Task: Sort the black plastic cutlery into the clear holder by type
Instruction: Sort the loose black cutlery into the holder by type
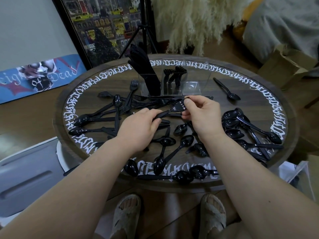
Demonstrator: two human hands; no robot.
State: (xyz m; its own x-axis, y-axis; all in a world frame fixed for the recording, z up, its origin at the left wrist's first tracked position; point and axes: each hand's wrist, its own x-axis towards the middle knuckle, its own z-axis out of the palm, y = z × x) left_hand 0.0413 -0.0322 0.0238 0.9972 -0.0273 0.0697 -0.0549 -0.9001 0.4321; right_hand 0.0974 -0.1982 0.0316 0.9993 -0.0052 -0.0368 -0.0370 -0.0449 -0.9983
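**Fork in both hands, short of the holder**

The left hand (139,125) curls its fingers round the handle of a glossy black plastic fork (170,110), while the right hand (201,116) pinches the tine end between thumb and fingertips. The fork's long axis runs from lower left up to upper right, tines toward the right hand.

The clear, square-walled plastic holder (190,87) stands beyond the hands, toward the far side of the round dark wood table (222,184) with its ring of white lettering. Its left compartment is packed with upright black knives (145,69); the middle one holds a few black forks (174,75); the right one looks empty. The right hand is nearer the middle compartment, so the fork probably has to swing upright and travel forward.

Smooth, shiny black spoons (241,125) lie heaped to the right and scattered near the table's front edge; a tangle of thin-tined forks and spoons (120,104) lies to the left.
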